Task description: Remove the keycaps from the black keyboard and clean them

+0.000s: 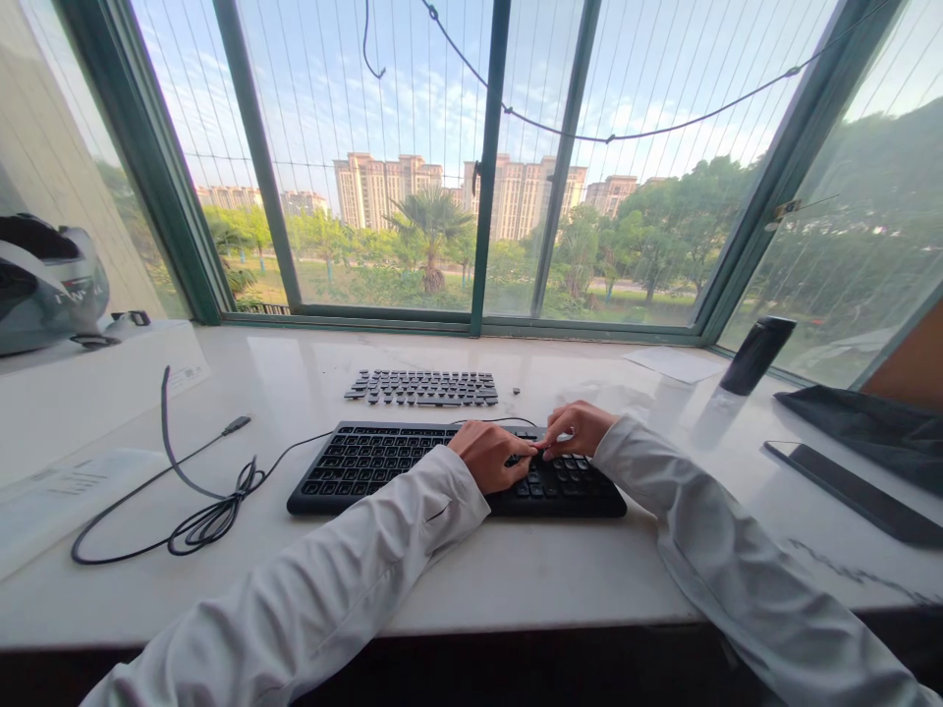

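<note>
A black keyboard (383, 462) lies on the white counter, its left part showing bare key sockets without caps. Over its right part, my left hand (492, 454) is closed, fingertips bent down at the keys. My right hand (579, 428) meets it there from the other side, thumb and fingers pinched together. Whatever the fingertips hold is too small and hidden to name. Behind the keyboard, loose black keycaps (423, 387) are laid out in rows like a keyboard. A single keycap (517, 391) sits apart to their right.
A coiled black cable (221, 516) with a USB plug (237, 425) lies to the left. A helmet (48, 285) rests on a white box (139, 368). At the right are a black cylinder (757, 355), a phone (855, 486) and dark cloth (869, 422). Windows stand behind.
</note>
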The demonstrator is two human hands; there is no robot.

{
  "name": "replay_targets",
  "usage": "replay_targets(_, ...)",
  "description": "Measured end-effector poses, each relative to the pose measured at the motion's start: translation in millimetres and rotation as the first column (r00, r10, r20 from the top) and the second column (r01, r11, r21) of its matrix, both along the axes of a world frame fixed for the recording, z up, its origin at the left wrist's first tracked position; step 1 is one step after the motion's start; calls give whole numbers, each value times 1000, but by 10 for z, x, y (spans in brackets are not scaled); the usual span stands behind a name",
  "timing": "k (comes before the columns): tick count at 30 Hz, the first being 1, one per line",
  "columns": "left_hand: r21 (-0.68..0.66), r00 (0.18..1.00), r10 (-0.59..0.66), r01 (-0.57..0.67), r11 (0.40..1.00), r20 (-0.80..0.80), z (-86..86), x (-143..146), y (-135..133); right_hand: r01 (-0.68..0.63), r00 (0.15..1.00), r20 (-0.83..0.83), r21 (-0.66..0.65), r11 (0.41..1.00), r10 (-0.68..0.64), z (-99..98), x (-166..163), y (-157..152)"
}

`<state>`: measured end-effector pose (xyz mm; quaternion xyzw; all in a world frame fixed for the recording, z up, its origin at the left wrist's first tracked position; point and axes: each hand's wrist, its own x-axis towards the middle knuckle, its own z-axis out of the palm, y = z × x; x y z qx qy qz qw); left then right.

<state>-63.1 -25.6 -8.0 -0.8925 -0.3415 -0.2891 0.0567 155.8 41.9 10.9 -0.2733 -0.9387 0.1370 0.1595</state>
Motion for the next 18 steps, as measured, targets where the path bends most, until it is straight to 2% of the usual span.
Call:
replay_targets(13, -21, 999, 39, -39, 999, -1, -36, 9, 8, 8, 998, -58, -151, 988, -17, -90, 33, 85)
replay_targets(18, -42, 999, 38, -39, 998, -19, -9, 15, -13, 2, 998, -63, -129, 992, -10, -106, 40, 91)
